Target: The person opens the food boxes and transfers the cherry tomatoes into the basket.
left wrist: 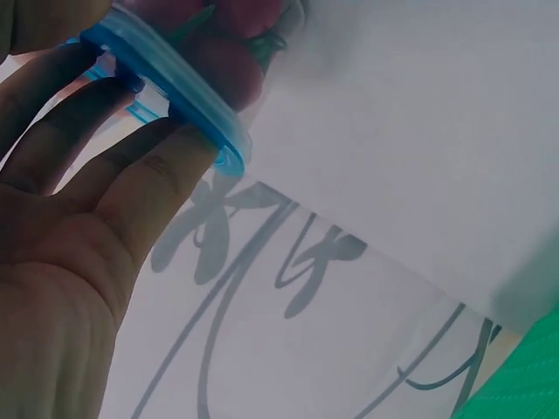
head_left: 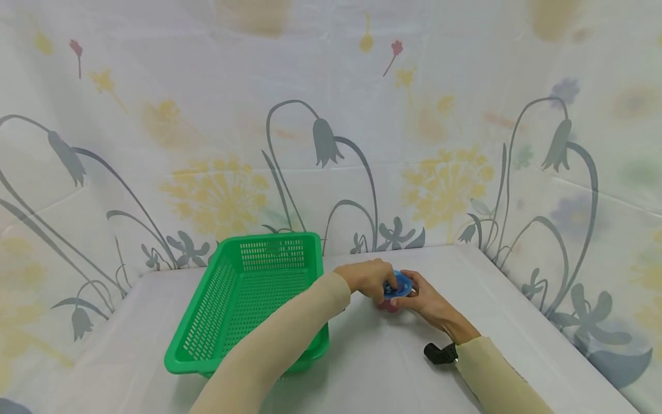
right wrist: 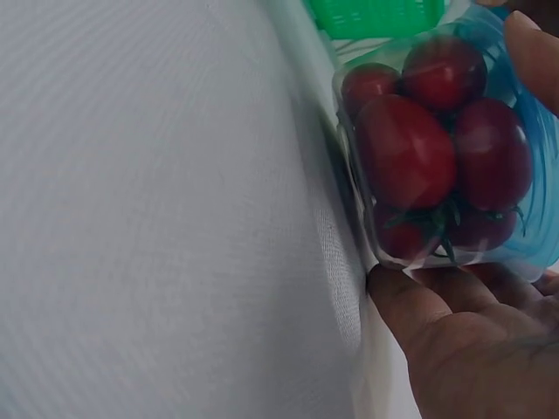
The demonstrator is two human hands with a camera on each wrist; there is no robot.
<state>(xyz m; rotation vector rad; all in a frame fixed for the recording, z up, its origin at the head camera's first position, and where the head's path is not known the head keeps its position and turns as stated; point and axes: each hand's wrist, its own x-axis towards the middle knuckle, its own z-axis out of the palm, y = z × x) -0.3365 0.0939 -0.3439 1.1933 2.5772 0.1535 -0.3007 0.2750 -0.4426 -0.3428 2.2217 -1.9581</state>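
Note:
A clear plastic container (right wrist: 406, 153) full of red tomatoes with green stems stands upright on the table under a blue lid (head_left: 400, 287). My right hand (head_left: 426, 299) holds it from the right side, fingers along its wall and thumb by the lid's rim. From the left, my left hand (head_left: 369, 279) reaches over the lid with bent fingers. In the left wrist view, the fingertips of this left hand (left wrist: 96, 192) grip the blue lid's edge (left wrist: 179, 96). Several tomatoes (right wrist: 489, 153) show through the clear wall.
A large green plastic basket (head_left: 178, 365) with perforated walls stands left of the container, partly behind the left sleeve (head_left: 289, 322). A black device (head_left: 439, 353) is at the right wrist. Flower-printed sheeting (head_left: 331, 190) surrounds the white table (head_left: 367, 368).

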